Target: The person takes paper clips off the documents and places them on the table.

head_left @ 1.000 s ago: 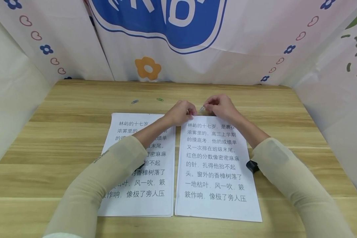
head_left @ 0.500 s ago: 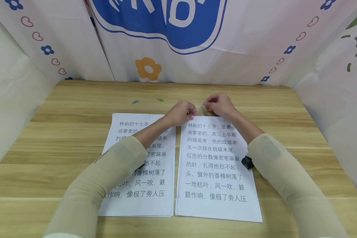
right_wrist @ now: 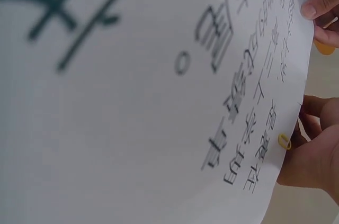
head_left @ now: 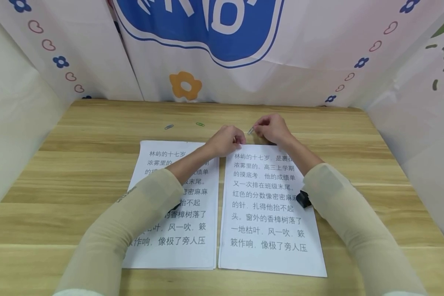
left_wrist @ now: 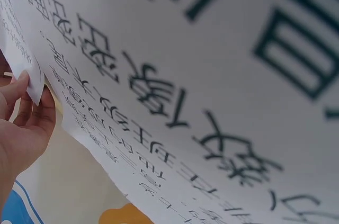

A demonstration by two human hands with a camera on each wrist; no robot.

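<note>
Two printed paper stacks lie side by side on the table, the left stack (head_left: 177, 255) and the right stack (head_left: 270, 259). My left hand (head_left: 227, 140) pinches the top left corner of the right stack; in the left wrist view its thumb (left_wrist: 22, 82) presses on the sheet's corner. Just beyond the stack's top edge, my right hand (head_left: 274, 128) pinches a small pale paper clip (head_left: 250, 131) between thumb and fingertips. In the right wrist view a yellow paper clip (right_wrist: 284, 141) shows at the stack's top edge, beside the right hand, whose fingers are partly hidden by the paper.
Behind the left stack, a blue paper clip (head_left: 169, 127) and a green paper clip (head_left: 200, 124) lie on the wooden table (head_left: 77, 164). A printed cloth (head_left: 303, 70) hangs at the table's back edge. My left forearm (head_left: 133, 218) crosses over the left stack.
My right hand has lifted slightly away from the stack's top edge with the pale paper clip, and the right forearm has swung left. The left hand stays at the corner.
</note>
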